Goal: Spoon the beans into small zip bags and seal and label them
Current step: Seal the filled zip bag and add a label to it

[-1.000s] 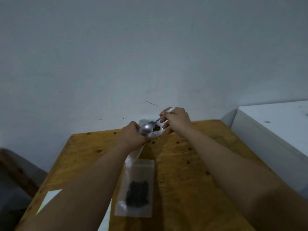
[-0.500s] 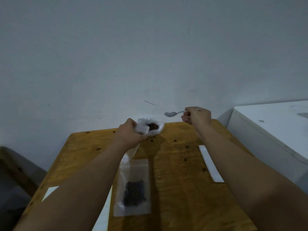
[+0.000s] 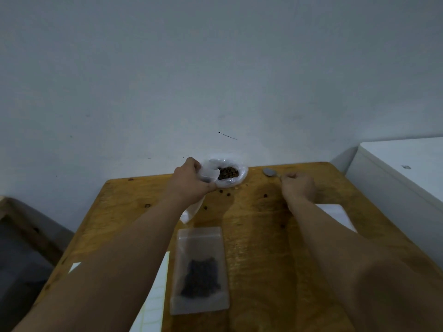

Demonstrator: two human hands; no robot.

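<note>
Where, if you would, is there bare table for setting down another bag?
Bare wood lies between the filled bag and the right forearm, and left of the left hand. The far edge is crowded: bean pouch, spoon.

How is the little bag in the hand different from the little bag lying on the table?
The held bag is gripped by the left hand, its mouth held open; the lying bag rests flat on the table, with no hand on it. The lying bag shows a dark heap of beans; the hand hides most of the held bag, so its filling is unclear. Both are small and clear.
</note>
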